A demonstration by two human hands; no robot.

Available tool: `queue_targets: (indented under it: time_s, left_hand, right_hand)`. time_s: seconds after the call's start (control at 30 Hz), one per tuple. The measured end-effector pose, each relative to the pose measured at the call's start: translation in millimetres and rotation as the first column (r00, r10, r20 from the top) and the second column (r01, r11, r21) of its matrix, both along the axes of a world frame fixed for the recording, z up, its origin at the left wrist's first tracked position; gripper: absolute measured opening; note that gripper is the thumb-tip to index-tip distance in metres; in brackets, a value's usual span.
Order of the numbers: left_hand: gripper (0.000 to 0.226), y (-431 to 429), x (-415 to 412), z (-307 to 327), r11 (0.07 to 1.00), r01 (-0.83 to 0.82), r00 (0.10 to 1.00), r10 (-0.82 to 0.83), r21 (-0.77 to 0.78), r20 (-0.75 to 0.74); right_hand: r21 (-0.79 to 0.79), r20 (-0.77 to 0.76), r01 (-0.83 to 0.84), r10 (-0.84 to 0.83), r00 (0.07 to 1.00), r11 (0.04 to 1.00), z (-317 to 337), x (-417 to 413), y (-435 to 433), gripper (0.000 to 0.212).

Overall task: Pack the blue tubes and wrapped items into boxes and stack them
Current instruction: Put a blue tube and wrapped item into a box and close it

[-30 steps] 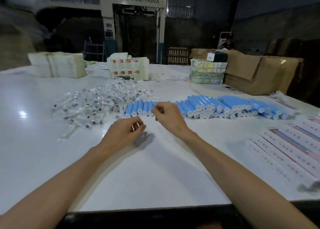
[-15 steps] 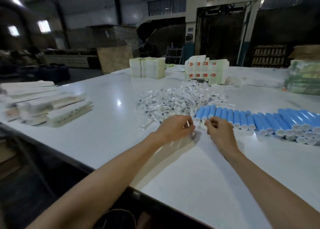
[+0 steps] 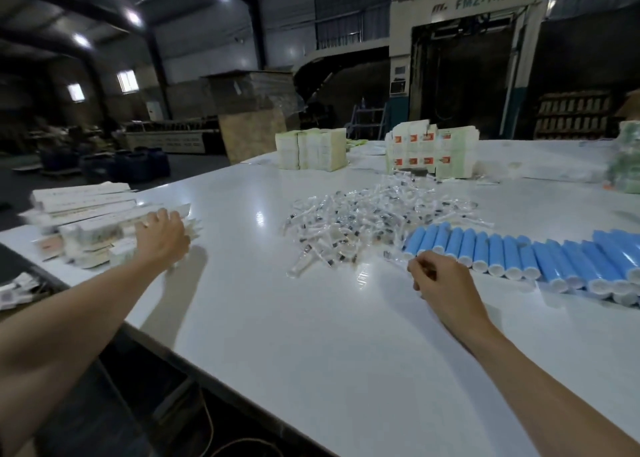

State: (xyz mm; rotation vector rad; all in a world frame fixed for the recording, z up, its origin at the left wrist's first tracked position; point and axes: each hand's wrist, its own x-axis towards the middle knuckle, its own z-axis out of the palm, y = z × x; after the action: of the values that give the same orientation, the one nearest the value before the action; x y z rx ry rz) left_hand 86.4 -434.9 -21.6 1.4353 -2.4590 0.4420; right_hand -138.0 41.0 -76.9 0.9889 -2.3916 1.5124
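Blue tubes (image 3: 519, 256); machine (image 3: 481, 5) marked "FMZ-1450A"

Dim factory hall, large machine (image 3: 464, 65), packing table (image 3: 311, 318), stacked cartons (image 3: 311, 148)

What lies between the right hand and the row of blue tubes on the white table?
Nothing visible. The right hand sits just before the blue tubes, with only bare table between. The wrapped items lie off to the left of that path.
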Motion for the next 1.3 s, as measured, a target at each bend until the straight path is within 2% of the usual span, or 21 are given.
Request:
queue_targets:
  time_s: [0.1, 0.27, 0.4, 0.47, 0.57, 0.7, 0.77, 0.8, 0.87, 0.9, 0.97, 1.07, 1.2, 1.3]
  left_hand:
    - [0.057, -19.1, 12.1, -8.2, 0.998, -0.047, 0.998, 0.046, 0.047, 0.03]
    - [0.04, -28.9, 18.9, -10.3, 0.999, -0.04, 0.988, 0.04, -0.001, 0.151]
    - [0.037, -35.3, 22.5, -12.4, 1.0, 0.012, 0.977, -0.014, 0.012, 0.214]
    - [0.033, -36.0, 23.1, -14.1, 0.999, 0.054, 0.984, -0.052, -0.005, 0.171]
    - [0.029, -32.0, 18.7, -11.9, 0.984, 0.175, 0.984, -0.174, -0.044, 0.03]
    - [0.033, 4.9, -7.4, 11.7, 0.923, 0.345, 0.907, -0.283, 0.168, -0.311]
    - [0.028, 38.8, -25.0, 24.5, 0.848, 0.436, 0.847, -0.273, 0.301, -0.456]
    - [0.028, 57.6, -33.3, 27.9, 0.779, 0.507, 0.799, -0.264, 0.369, -0.54]
    - [0.028, 97.1, -46.9, 30.2, 0.55, 0.698, 0.655, -0.23, 0.459, -0.72]
    - [0.028, 117.3, -51.8, 30.2, 0.44, 0.776, 0.585, -0.23, 0.453, -0.778]
    - [0.033, 156.8, -60.9, 28.9, 0.288, 0.863, 0.488, -0.257, 0.416, -0.834]
    - [0.039, 210.9, -84.0, 26.5, 0.16, 0.914, 0.402, -0.232, 0.372, -0.886]
    - [0.038, 277.7, -126.2, 20.6, -0.011, 0.959, 0.282, 0.011, 0.282, -0.959]
    - [0.04, 314.9, -151.8, 11.7, -0.081, 0.97, 0.234, 0.086, 0.227, -0.968]
  right_hand:
    - [0.036, -0.015, -0.017, 0.017, 1.0, 0.999, 0.6, 0.0, 0.0, 0.025]
    - [0.088, -0.054, -0.022, 0.027, 0.998, 0.996, 1.7, 2.3, -0.6, 0.025]
    - [0.114, -0.069, -0.031, 0.039, 0.997, 0.993, 2.7, 4.5, -2.1, 0.025]
    - [0.116, -0.075, -0.032, 0.041, 0.996, 0.993, 2.8, 5.9, -2.1, 0.024]
    - [0.123, -0.078, -0.027, 0.037, 0.996, 0.992, 3.8, 7.3, -1.9, 0.023]
    - [0.123, -0.086, -0.027, 0.038, 0.996, 0.992, 4.0, 7.3, -1.3, 0.022]
    - [0.127, -0.09, -0.023, 0.035, 0.995, 0.992, 4.0, 7.2, -0.7, 0.022]
    - [0.126, -0.091, -0.02, 0.032, 0.995, 0.992, 3.8, 7.3, -0.6, 0.022]
    - [0.129, -0.095, -0.013, 0.025, 0.995, 0.992, 3.1, 8.3, -0.4, 0.021]
    - [0.13, -0.094, -0.01, 0.023, 0.995, 0.991, 2.9, 8.6, -0.3, 0.021]
    - [0.131, -0.082, -0.01, 0.021, 0.996, 0.991, 2.5, 8.9, 0.3, 0.021]
    - [0.104, -0.041, -0.01, 0.014, 0.999, 0.994, 3.5, 8.4, 1.1, 0.022]
    - [0.077, -0.015, 0.021, -0.02, 1.0, 0.997, 6.5, 6.9, 2.2, 0.025]
    - [0.094, -0.026, 0.127, -0.125, 0.992, 0.987, 7.2, 4.4, 3.0, 0.023]
